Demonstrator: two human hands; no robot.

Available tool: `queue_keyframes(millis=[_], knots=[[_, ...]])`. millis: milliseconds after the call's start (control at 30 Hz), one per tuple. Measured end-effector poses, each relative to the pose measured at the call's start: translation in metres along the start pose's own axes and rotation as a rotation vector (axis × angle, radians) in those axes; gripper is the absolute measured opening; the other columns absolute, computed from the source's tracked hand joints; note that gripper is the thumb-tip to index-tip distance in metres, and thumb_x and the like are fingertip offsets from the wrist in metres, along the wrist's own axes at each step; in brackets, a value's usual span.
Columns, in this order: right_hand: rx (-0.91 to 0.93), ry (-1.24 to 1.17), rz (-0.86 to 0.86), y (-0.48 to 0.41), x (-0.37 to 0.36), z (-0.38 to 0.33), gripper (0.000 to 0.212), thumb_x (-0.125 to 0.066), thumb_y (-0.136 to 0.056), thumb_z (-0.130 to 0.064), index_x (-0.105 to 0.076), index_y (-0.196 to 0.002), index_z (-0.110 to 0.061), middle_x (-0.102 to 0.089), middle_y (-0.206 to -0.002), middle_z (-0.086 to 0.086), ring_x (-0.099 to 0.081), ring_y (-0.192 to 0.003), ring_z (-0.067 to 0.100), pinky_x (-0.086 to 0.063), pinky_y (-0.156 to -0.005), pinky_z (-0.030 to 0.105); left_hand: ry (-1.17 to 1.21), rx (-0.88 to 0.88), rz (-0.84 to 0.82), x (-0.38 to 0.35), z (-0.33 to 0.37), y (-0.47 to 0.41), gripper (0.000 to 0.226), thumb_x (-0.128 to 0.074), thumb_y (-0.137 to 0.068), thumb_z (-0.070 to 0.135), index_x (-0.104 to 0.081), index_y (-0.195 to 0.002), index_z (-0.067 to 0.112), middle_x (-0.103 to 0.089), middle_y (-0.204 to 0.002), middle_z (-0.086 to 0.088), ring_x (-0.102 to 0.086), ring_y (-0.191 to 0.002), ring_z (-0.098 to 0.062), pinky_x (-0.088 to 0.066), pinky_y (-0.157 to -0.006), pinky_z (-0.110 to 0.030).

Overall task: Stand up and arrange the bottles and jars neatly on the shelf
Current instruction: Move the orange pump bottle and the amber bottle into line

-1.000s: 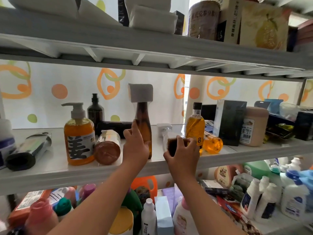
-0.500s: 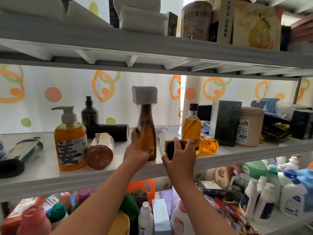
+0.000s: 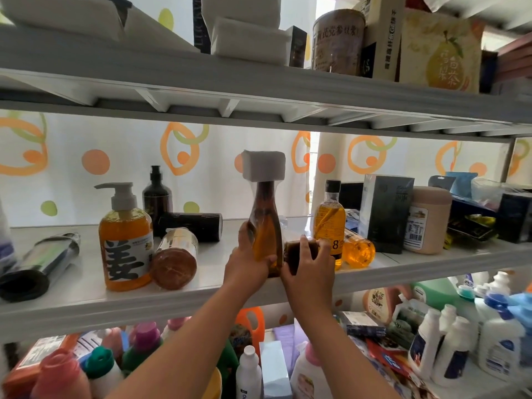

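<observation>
Two bottles in grip.
Amber bottle (image 3: pixel 264 226) held upright by left hand (image 3: pixel 247 263); lying dark bottle (image 3: pixel 299 251) clasped by right hand (image 3: pixel 309 272), best raised slowly onto its base.

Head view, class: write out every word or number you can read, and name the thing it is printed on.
"姜": on the label of the orange pump bottle.
"8": on the label of the black-capped amber bottle.
Too blurred to read: the print on the tin, the pear packet and the tan jar.
</observation>
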State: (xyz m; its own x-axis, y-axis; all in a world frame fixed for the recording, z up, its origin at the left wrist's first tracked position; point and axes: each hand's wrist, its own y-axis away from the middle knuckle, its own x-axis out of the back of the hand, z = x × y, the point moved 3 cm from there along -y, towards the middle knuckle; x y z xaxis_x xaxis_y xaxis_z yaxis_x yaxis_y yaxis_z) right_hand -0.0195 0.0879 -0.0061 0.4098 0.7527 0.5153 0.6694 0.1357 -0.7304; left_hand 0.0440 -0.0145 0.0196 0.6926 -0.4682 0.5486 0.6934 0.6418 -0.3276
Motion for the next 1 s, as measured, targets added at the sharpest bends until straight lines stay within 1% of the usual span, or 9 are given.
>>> queue_keyframes(millis=[233,300,433,500,567,633,700,800,1000], knots=[[-0.018,0.031,-0.061,0.002,0.002,0.000,0.066,-0.059,-0.087,-0.037,-0.031,-0.143,-0.018,-0.031,-0.143,0.014,-0.040,-0.124,0.029,-0.043,-0.098,0.037,0.014,-0.016,-0.028,-0.001,-0.002,0.002,0.085,-0.059,-0.089,0.035,0.002,-0.147,0.031,-0.047,-0.140,-0.009,-0.053,-0.120,-0.032,-0.043,-0.097,-0.043],[-0.031,0.008,-0.044,0.007,0.006,-0.004,0.063,-0.060,-0.086,-0.033,-0.034,-0.141,-0.018,-0.032,-0.141,0.016,-0.039,-0.124,0.030,-0.042,-0.098,0.039,0.021,-0.033,0.008,0.008,-0.004,0.013,0.078,-0.056,-0.091,0.037,-0.005,-0.149,0.029,-0.047,-0.142,-0.008,-0.051,-0.124,-0.029,-0.041,-0.099,-0.039],[0.162,-0.290,0.119,0.031,0.009,-0.041,0.051,-0.073,-0.074,-0.022,-0.052,-0.120,-0.017,-0.053,-0.115,0.013,-0.054,-0.101,0.026,-0.056,-0.078,0.038,0.074,-0.182,0.391,0.051,-0.023,0.045,0.035,-0.056,-0.090,0.037,-0.046,-0.123,0.030,-0.062,-0.116,0.001,-0.059,-0.102,-0.014,-0.048,-0.079,-0.024],[0.269,-0.446,0.020,0.051,0.002,-0.075,0.052,-0.071,-0.074,-0.030,-0.047,-0.120,-0.024,-0.054,-0.118,0.008,-0.056,-0.103,0.019,-0.056,-0.079,0.031,0.040,-0.208,0.555,0.073,-0.035,0.064,0.024,-0.058,-0.088,0.034,-0.053,-0.111,0.028,-0.062,-0.107,0.003,-0.057,-0.093,-0.010,-0.049,-0.076,-0.022],[0.350,-0.498,-0.124,0.067,-0.008,-0.112,0.058,-0.071,-0.075,-0.034,-0.043,-0.126,-0.031,-0.049,-0.130,0.002,-0.051,-0.114,0.014,-0.051,-0.089,0.025,0.009,-0.191,0.639,0.093,-0.049,0.076,0.026,-0.060,-0.087,0.032,-0.055,-0.112,0.023,-0.060,-0.112,-0.001,-0.056,-0.099,-0.015,-0.051,-0.086,-0.031],[0.383,-0.475,-0.205,0.076,-0.016,-0.142,0.058,-0.069,-0.080,-0.036,-0.038,-0.129,-0.037,-0.041,-0.140,-0.002,-0.045,-0.123,0.013,-0.044,-0.097,0.022,-0.008,-0.105,0.618,0.109,-0.064,0.081,0.033,-0.055,-0.090,0.032,-0.052,-0.121,0.020,-0.055,-0.123,-0.004,-0.053,-0.112,-0.019,-0.047,-0.097,-0.038],[0.339,-0.427,-0.227,0.077,-0.020,-0.158,0.055,-0.063,-0.085,-0.039,-0.036,-0.133,-0.037,-0.037,-0.145,-0.001,-0.045,-0.125,0.017,-0.043,-0.099,0.027,0.038,0.000,0.484,0.117,-0.075,0.078,0.037,-0.047,-0.095,0.031,-0.045,-0.130,0.022,-0.051,-0.132,-0.002,-0.050,-0.119,-0.019,-0.043,-0.102,-0.037],[0.280,-0.360,-0.303,0.076,-0.027,-0.166,0.059,-0.062,-0.085,-0.038,-0.032,-0.135,-0.035,-0.033,-0.145,0.003,-0.045,-0.124,0.021,-0.045,-0.097,0.030,0.102,0.066,0.303,0.120,-0.082,0.072,0.041,-0.036,-0.099,0.032,-0.037,-0.139,0.024,-0.049,-0.138,-0.001,-0.049,-0.125,-0.020,-0.039,-0.104,-0.034],[0.238,-0.324,-0.280,0.070,-0.026,-0.168,0.049,-0.063,-0.085,-0.037,-0.040,-0.128,-0.030,-0.042,-0.135,0.006,-0.050,-0.117,0.021,-0.047,-0.092,0.025,0.116,0.073,0.253,0.123,-0.077,0.066,0.040,-0.035,-0.099,0.029,-0.040,-0.138,0.021,-0.054,-0.133,-0.004,-0.051,-0.122,-0.020,-0.041,-0.100,-0.031]])
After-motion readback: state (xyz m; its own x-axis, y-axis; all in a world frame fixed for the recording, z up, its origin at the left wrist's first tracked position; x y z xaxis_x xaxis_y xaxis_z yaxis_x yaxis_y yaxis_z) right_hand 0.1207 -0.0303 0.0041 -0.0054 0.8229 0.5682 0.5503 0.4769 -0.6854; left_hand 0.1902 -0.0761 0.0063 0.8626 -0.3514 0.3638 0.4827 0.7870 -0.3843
